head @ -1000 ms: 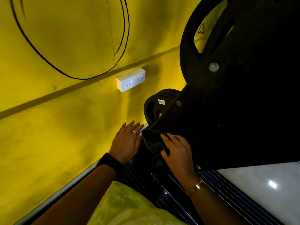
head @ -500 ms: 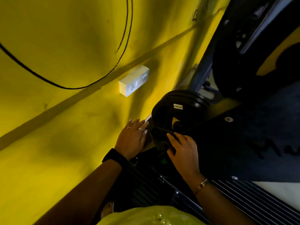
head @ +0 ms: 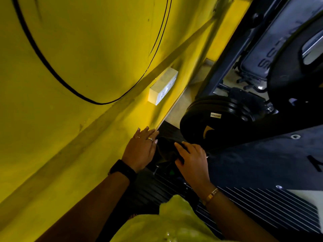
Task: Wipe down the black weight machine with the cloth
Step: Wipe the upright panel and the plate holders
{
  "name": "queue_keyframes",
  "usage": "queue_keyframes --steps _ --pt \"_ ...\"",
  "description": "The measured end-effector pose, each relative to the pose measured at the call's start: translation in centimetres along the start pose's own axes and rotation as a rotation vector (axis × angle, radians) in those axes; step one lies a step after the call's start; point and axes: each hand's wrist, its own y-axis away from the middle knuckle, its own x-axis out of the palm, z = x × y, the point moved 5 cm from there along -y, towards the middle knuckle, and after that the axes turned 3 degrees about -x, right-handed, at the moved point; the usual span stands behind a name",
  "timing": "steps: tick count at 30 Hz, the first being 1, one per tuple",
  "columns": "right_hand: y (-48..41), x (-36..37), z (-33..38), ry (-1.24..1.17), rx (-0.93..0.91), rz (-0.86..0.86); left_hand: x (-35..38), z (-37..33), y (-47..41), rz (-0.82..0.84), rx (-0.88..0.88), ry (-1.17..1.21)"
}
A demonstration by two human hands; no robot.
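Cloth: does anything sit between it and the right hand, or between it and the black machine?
Nothing visible does. The right hand presses directly on the cloth, which lies against the black machine beside the weight plates. The left hand rests on the yellow wall.

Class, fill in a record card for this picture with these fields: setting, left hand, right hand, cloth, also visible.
setting: yellow wall beside the black weight machine
left hand: flat on the wall's lower edge, fingers straight
right hand: pressing down on the cloth, fingers extended
cloth: dark, bunched between the hands, below the weight plates
also visible: white socket box on the wall
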Motion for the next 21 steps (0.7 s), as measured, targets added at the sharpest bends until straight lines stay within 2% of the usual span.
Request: queue_keyframes --steps 10,21 --pt "0.2 -2.5 -2.3 0.102 0.126 -0.065 1.2 -2.6 -2.3 0.06 0.068 0.089" --pt "-3.6 -10.5 -8.6 0.15 0.344 -0.298 -0.1 -10.4 -12.5 0.007 0.28 0.121"
